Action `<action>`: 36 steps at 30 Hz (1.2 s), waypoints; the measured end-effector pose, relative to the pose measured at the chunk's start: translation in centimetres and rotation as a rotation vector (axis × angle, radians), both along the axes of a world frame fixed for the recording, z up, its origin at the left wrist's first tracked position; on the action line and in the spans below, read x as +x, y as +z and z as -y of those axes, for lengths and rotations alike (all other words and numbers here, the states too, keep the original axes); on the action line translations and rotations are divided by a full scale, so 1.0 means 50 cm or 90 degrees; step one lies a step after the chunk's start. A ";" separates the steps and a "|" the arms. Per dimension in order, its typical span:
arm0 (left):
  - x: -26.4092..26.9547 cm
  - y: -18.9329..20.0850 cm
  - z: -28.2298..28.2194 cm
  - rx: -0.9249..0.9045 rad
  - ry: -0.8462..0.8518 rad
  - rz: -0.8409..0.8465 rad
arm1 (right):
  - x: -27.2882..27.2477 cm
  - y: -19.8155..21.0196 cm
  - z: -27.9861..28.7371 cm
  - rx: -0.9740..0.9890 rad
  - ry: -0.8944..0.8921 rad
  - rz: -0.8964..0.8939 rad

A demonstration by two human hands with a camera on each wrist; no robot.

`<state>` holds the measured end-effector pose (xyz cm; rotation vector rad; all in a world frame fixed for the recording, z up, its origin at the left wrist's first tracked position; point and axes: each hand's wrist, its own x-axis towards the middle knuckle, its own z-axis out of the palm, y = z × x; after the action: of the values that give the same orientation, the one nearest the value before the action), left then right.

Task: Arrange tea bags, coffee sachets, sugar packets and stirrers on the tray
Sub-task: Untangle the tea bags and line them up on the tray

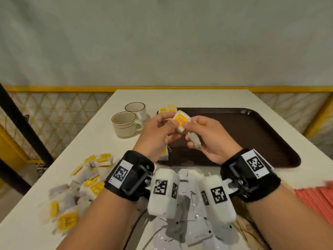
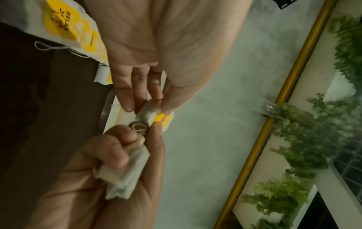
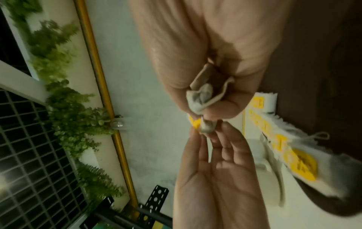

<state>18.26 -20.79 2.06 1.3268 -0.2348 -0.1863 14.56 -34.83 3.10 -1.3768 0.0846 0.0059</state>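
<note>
Both hands are raised over the left part of the dark brown tray [image 1: 252,134]. My left hand [image 1: 173,120] pinches a white tea bag with a yellow tag [image 1: 182,120] between thumb and fingers. In the left wrist view the left hand [image 2: 154,106] holds that yellow tag [image 2: 159,117]. My right hand [image 1: 187,126] touches the same bag with thumb and forefinger, and its curled fingers hold a second tea bag [image 1: 195,140]. That second bag [image 3: 201,96] is crumpled in the right palm. Several tea bags [image 1: 166,110] lie along the tray's left edge.
A loose pile of tea bags [image 1: 86,184] lies on the white table at the left. White sachets [image 1: 189,224] lie near the front edge, pink-red packets [image 1: 317,197] at the right. Two cups [image 1: 124,124] stand left of the tray. A wall lies behind the table.
</note>
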 end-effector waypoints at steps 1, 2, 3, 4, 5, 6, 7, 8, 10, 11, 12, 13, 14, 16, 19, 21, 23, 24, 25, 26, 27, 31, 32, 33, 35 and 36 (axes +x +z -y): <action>-0.001 -0.005 -0.001 0.010 -0.023 -0.004 | -0.002 -0.004 0.007 -0.001 0.007 -0.009; -0.003 -0.010 -0.003 0.022 -0.047 -0.011 | -0.002 -0.007 0.013 -0.003 0.017 -0.017; -0.005 -0.013 -0.004 0.038 -0.066 -0.019 | -0.004 -0.010 0.020 -0.012 0.026 -0.027; -0.010 -0.018 -0.005 0.057 -0.075 -0.020 | -0.008 -0.013 0.025 -0.027 0.034 -0.035; -0.011 -0.022 -0.010 0.072 -0.067 -0.006 | -0.009 -0.013 0.025 -0.049 0.046 -0.036; -0.013 -0.026 -0.012 0.088 -0.054 0.016 | -0.012 -0.014 0.027 -0.070 0.059 -0.034; -0.016 -0.029 -0.011 0.105 -0.037 0.040 | -0.017 -0.015 0.029 -0.088 0.071 -0.033; -0.017 -0.032 -0.013 0.120 -0.023 0.063 | -0.021 -0.015 0.030 -0.101 0.084 -0.032; -0.020 -0.035 -0.016 0.121 0.012 0.090 | -0.029 -0.016 0.032 -0.107 0.098 -0.031; -0.019 -0.036 -0.018 0.100 0.034 0.088 | -0.031 -0.017 0.032 -0.094 0.095 -0.029; -0.018 -0.038 -0.021 0.064 0.054 0.070 | -0.032 -0.018 0.033 -0.076 0.084 -0.028; -0.017 -0.040 -0.023 0.026 0.066 0.045 | -0.031 -0.019 0.034 -0.058 0.068 -0.028; -0.018 -0.042 -0.025 0.000 0.073 0.023 | -0.030 -0.020 0.035 -0.048 0.055 -0.031; -0.018 -0.049 -0.026 0.009 0.088 0.004 | -0.029 -0.026 0.035 -0.045 0.036 -0.034; -0.020 -0.057 -0.022 0.062 0.078 0.053 | -0.031 -0.033 0.029 -0.065 0.017 -0.019; -0.022 -0.063 -0.020 0.112 0.063 0.095 | -0.032 -0.032 0.026 -0.074 0.002 -0.002; -0.023 -0.064 -0.020 0.144 0.059 0.081 | -0.032 -0.032 0.025 -0.054 -0.016 0.003; -0.023 -0.065 -0.021 0.154 0.062 0.073 | -0.032 -0.032 0.025 -0.038 -0.023 0.003; -0.023 -0.065 -0.022 0.164 0.069 0.069 | -0.032 -0.032 0.024 -0.025 -0.028 0.003; -0.023 -0.064 -0.022 0.177 0.075 0.071 | -0.033 -0.033 0.022 -0.019 -0.027 0.005; -0.023 -0.065 -0.021 0.183 0.072 0.074 | -0.034 -0.033 0.019 -0.018 -0.020 0.008; -0.035 -0.058 -0.018 0.162 0.007 0.069 | -0.036 -0.043 0.009 -0.071 0.009 0.031; -0.036 -0.059 -0.017 0.170 0.003 0.095 | -0.036 -0.046 0.007 -0.089 0.007 0.036; -0.038 -0.060 -0.017 0.177 0.012 0.118 | -0.036 -0.048 0.006 -0.105 0.006 0.039; -0.036 -0.063 -0.018 0.187 0.043 0.134 | -0.036 -0.052 0.005 -0.119 0.008 0.040; -0.034 -0.064 -0.018 0.182 0.047 0.128 | -0.036 -0.053 0.005 -0.121 0.011 0.039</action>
<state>16.54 -19.89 -1.12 1.6387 -0.3366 -0.0230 12.78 -35.08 0.46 -1.5657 0.0215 -0.0305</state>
